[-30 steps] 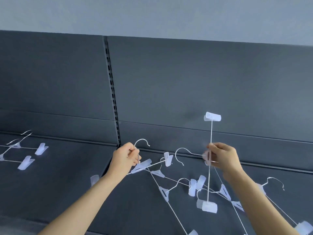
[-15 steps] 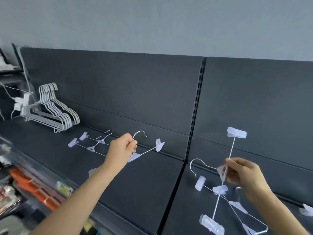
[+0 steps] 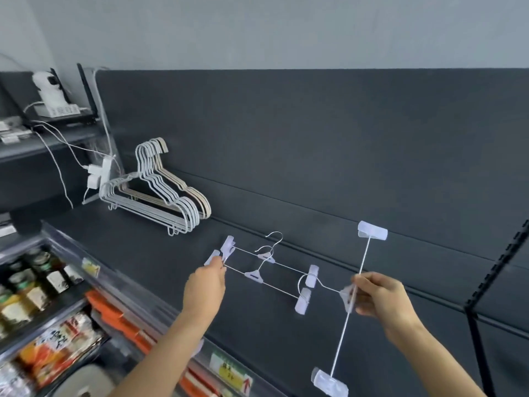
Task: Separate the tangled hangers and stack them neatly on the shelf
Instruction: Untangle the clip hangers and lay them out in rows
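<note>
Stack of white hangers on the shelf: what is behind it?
Behind the stack of white hangers stand a few beige hangers, then the dark back panel. The shelf right behind their lower bars is covered by the stack.

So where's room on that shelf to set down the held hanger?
Bare shelf lies between the white hanger stack and the two lying clip hangers, and beyond them toward the black upright. Crowded by the left hand.

Dark grey shelf [image 3: 143, 253], plain, no pattern. Clip hangers [image 3: 266, 270]: white wire, pale translucent clips. Stacked hangers [image 3: 160, 202]: white, a few beige. Orange packets [image 3: 114, 313] below.
</note>
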Motion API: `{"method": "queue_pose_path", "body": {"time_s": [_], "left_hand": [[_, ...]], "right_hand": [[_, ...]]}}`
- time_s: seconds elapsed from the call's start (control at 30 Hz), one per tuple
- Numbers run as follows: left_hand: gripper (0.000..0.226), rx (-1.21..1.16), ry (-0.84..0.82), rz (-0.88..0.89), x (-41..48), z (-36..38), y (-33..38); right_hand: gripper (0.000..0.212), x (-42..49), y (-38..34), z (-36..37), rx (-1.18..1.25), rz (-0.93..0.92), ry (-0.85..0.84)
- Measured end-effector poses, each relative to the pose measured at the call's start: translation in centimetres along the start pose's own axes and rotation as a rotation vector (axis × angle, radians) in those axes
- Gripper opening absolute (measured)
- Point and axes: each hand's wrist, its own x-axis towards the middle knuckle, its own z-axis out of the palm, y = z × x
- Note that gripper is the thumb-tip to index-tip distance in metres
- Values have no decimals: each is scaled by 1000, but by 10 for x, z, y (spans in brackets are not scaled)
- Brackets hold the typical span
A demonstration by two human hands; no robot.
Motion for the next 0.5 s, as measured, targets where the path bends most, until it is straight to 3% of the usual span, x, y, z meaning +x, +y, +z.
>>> {"method": "queue_pose_path", "body": {"time_s": [0.1,0.23,0.5], "left_hand": [[37,262,-96,187,15,7,17],[28,431,-166,294,19,13,42],[31,372,-187,342,29,19,52]], "right_hand": [[19,4,1,11,-23,32,21],[20,4,8,11,-44,66,55],[19,3,12,8,-40,99,103]]}}
